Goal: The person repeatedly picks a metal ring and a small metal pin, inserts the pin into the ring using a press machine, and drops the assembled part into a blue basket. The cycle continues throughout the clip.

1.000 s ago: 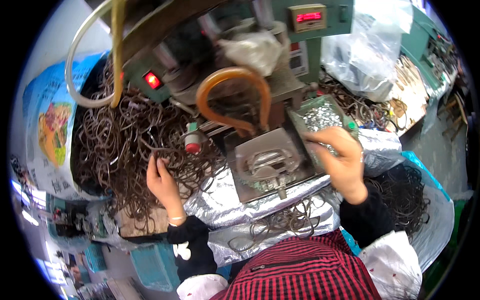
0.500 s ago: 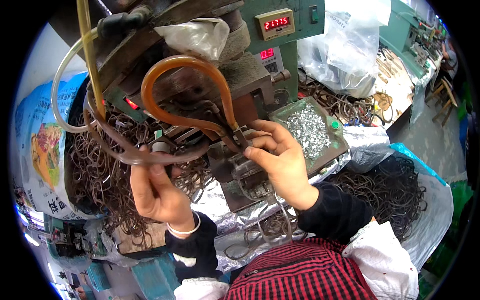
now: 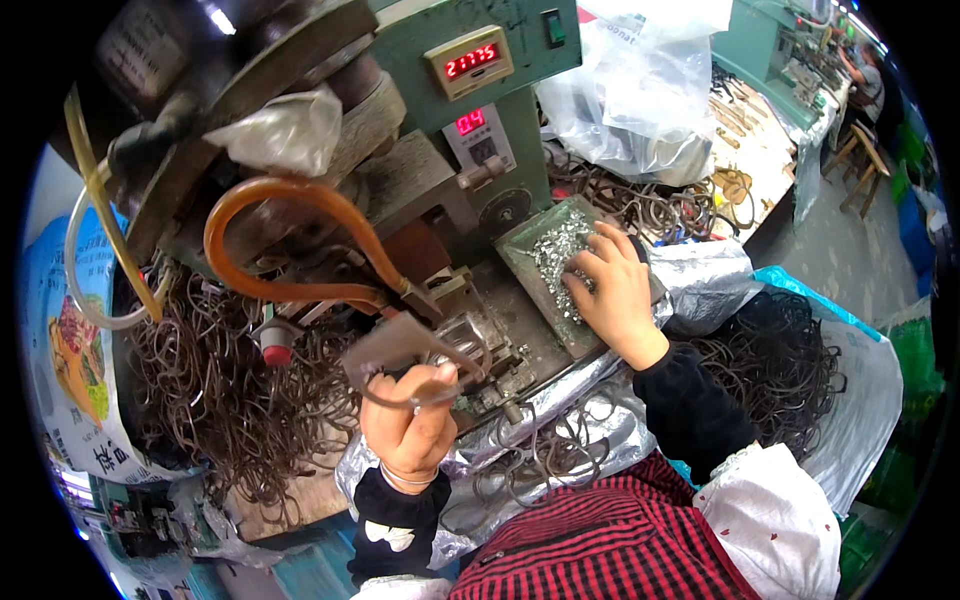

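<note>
My left hand [image 3: 410, 425] is closed on a brown rubber-looking band [image 3: 385, 358], bent into a loop and blurred by motion. It is held in front of the metal fixture [image 3: 460, 340] of a green press machine. My right hand [image 3: 618, 300] reaches over a green tray [image 3: 525, 250] at the right of the machine. Its fingers are spread and bent, with the tips among small shiny metal pieces [image 3: 556, 250]; the thumb is partly hidden. Behind the left hand, a thick orange-brown tube [image 3: 225, 225] arches from the machine.
A heap of brown bands [image 3: 230, 390] lies left, beside a printed sack [image 3: 75, 370]. Dark bands [image 3: 770, 375] fill a lined bag at right. A red-capped button [image 3: 276, 350] stands beside the fixture. Two red-lit displays [image 3: 470, 62] face me. A clear plastic bag [image 3: 640, 90] stands behind.
My right hand has left the machine's fixture and moved right to the tray. My left hand has moved right and lower with the brown band. The whole view has shifted slightly.
</note>
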Demonstrator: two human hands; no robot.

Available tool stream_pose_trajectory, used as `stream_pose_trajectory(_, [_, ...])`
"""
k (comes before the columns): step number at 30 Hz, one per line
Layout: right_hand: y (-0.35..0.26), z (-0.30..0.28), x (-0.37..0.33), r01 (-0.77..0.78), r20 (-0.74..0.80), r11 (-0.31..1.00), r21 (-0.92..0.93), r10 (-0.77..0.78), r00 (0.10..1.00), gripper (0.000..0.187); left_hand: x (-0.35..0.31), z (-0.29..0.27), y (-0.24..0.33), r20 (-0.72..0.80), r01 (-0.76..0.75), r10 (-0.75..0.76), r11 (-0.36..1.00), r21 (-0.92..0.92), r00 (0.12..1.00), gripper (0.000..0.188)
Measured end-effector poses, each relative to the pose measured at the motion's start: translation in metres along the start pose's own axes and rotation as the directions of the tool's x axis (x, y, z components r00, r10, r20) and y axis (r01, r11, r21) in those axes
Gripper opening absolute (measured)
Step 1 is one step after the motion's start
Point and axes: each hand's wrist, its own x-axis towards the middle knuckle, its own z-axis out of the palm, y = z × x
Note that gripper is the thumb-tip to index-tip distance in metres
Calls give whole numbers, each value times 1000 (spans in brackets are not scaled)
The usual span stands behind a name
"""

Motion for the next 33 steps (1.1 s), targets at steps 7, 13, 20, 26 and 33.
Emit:
stream_pose_trajectory(7, [8, 1, 9, -62, -9, 990, 130, 63, 998, 14, 0, 5, 0, -9, -13, 13, 1000, 2, 1000, 39])
stream_pose_trajectory(13, [-10, 19, 26, 402, 161, 916, 2, -397, 904, 26, -3, 2, -7, -73, -11, 4, 995, -101, 997, 37])
stream_pose_trajectory(20, [7, 4, 19, -85, 1, 896, 435, 94, 996, 12, -50, -33, 18, -265, 359, -298, 906, 225, 917, 31])
stream_pose_trajectory(26, [-14, -13, 14, -129, 31, 839, 528, 133, 991, 10, -16, -113, -67, -202, 447, -416, 661, 603, 887, 26])
stream_pose_trajectory(33, [-24, -2, 17, -165, 47, 826, 540, 166, 985, 16, -57, -90, -206, 694, -204, -281, 824, 528, 663, 26])
